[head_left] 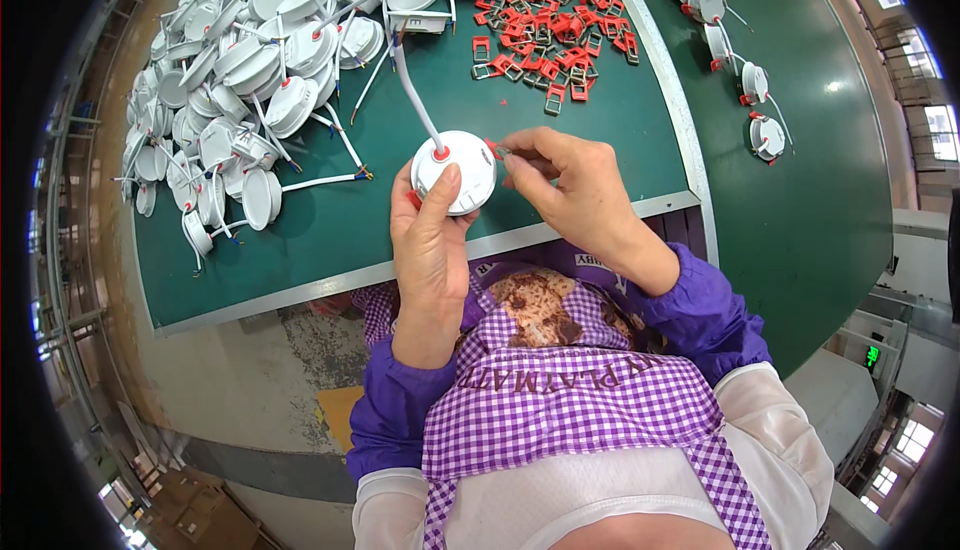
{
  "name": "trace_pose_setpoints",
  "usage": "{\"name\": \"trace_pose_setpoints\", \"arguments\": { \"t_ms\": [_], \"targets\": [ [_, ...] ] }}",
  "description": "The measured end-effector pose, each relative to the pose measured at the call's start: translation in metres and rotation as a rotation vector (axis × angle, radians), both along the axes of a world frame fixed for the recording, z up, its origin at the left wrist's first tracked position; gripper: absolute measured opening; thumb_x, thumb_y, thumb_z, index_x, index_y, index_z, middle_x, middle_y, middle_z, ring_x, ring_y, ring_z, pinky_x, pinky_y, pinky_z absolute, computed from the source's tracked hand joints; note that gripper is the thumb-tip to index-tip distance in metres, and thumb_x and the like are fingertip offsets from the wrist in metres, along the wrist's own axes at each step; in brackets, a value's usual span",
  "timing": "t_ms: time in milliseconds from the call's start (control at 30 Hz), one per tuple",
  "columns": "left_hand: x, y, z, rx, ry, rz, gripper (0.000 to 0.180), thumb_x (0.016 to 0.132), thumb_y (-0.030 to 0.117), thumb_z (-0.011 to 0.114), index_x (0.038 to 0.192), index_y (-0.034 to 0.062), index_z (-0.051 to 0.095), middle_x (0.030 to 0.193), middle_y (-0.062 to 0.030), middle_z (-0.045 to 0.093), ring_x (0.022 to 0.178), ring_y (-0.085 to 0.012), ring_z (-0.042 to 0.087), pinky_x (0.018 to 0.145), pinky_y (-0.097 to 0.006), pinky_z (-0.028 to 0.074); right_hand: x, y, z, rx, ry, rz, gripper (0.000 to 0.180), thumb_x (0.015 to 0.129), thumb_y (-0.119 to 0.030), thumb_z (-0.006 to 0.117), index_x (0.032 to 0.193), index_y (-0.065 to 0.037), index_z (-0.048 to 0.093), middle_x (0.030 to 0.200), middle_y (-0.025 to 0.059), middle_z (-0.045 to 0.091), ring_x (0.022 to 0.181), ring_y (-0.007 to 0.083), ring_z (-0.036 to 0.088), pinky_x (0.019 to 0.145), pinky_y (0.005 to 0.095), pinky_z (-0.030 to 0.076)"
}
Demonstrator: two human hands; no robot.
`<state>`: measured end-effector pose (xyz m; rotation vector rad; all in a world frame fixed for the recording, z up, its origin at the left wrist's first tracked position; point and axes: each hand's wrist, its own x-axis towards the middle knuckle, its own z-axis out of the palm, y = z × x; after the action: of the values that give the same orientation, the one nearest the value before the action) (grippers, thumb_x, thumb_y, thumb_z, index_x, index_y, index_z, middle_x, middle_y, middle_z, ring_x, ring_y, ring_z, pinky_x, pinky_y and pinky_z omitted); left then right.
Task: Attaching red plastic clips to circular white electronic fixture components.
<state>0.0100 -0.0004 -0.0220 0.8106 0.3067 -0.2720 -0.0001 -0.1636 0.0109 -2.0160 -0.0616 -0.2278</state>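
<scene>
Purple-and-white checked apron (pixel 570 405) nearest, bottom centre of the frame, brown patch on its upper part; white sleeves with purple cuffs to either side.

Left to right from there. Lower left: brown cartons (pixel 200 510) on the floor. Upper left: large heap of white lamps (pixel 235 80), round, cabled, piled on a green surface (pixel 335 235) with a pale metal edge; several cables trail off the heap, bare coloured wire ends showing.

Centre: left hand (pixel 430 255) gripping a round white fixture (pixel 472 185), thumb across the face turned up, fingers round the left rim. Fixture is held above the near edge of the green surface; white cable (pixel 413 90) rises from a red collar on it toward upper centre. Bit of red also at its left rim.

Just right of it: right hand (pixel 585 190), thumb and forefinger pinched on a small red-and-grey clip (pixel 496 149) at the fixture's right rim. Whether clip is seated, cannot tell.

Upper centre, beyond the right hand: scatter of loose clips (pixel 560 25), same colours.

Upper right: spaced line of white lamps (pixel 767 137), with red at some rims, on a second green surface (pixel 820 220).
</scene>
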Motion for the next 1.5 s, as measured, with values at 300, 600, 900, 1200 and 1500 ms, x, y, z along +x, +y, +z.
{"name": "trace_pose_setpoints", "arguments": {
  "t_ms": [300, 600, 900, 1200, 1500],
  "targets": [
    [-0.006, -0.014, -0.007, 0.233, -0.181, 0.108, 0.036, 0.083, 0.001, 0.076, 0.112, 0.0021, 0.055, 0.105, -0.0065, 0.064, 0.092, -0.0129, 0.063, 0.083, -0.028, 0.053, -0.006, 0.001, -0.010, 0.192, 0.101, -0.027, 0.019, 0.086, 0.001, 0.062, 0.104, 0.004, 0.067, 0.088, 0.0159, 0.070, 0.074, 0.0209, 0.070, 0.065, 0.0297, 0.054],
    [-0.006, -0.014, -0.011, 0.267, -0.280, 0.136, 0.032, 0.082, -0.002, 0.076, 0.106, 0.0021, 0.055, 0.102, -0.0062, 0.064, 0.093, -0.0119, 0.062, 0.086, -0.028, 0.051, -0.005, 0.015, -0.006, -0.044, -0.123, -0.058, 0.012, 0.084, 0.004, 0.062, 0.096, 0.002, 0.064, 0.081, 0.0159, 0.065, 0.074, 0.0308, 0.067, 0.064, 0.0375, 0.053],
    [-0.003, -0.006, -0.015, 0.244, -0.380, 0.127, 0.030, 0.082, -0.003, 0.076, 0.103, 0.0032, 0.055, 0.100, -0.0060, 0.064, 0.090, -0.0115, 0.061, 0.083, -0.027, 0.052, 0.000, 0.018, -0.002, -0.076, -0.122, -0.056, 0.012, 0.081, 0.004, 0.064, 0.093, 0.000, 0.062, 0.080, 0.0158, 0.065, 0.076, 0.0328, 0.066, 0.065, 0.0381, 0.053],
    [-0.016, -0.005, 0.000, 0.218, -0.390, 0.066, 0.029, 0.082, -0.006, 0.073, 0.103, 0.0021, 0.055, 0.098, -0.0062, 0.065, 0.090, -0.0115, 0.062, 0.083, -0.027, 0.052, -0.007, 0.006, 0.013, 0.376, 0.171, 0.073, 0.039, 0.086, 0.003, 0.067, 0.124, 0.000, 0.057, 0.109, 0.0104, 0.065, 0.091, 0.0149, 0.068, 0.076, 0.0261, 0.054],
    [-0.028, -0.025, 0.017, 0.181, -0.425, -0.215, 0.026, 0.083, -0.001, 0.076, 0.101, 0.0019, 0.058, 0.096, -0.0046, 0.066, 0.089, -0.0102, 0.063, 0.081, -0.026, 0.052, -0.023, -0.053, 0.020, 0.562, 0.441, 0.209, 0.050, 0.086, -0.001, 0.069, 0.133, 0.000, 0.054, 0.098, 0.0109, 0.070, 0.084, 0.0106, 0.066, 0.070, 0.0244, 0.054]
  ]
}}
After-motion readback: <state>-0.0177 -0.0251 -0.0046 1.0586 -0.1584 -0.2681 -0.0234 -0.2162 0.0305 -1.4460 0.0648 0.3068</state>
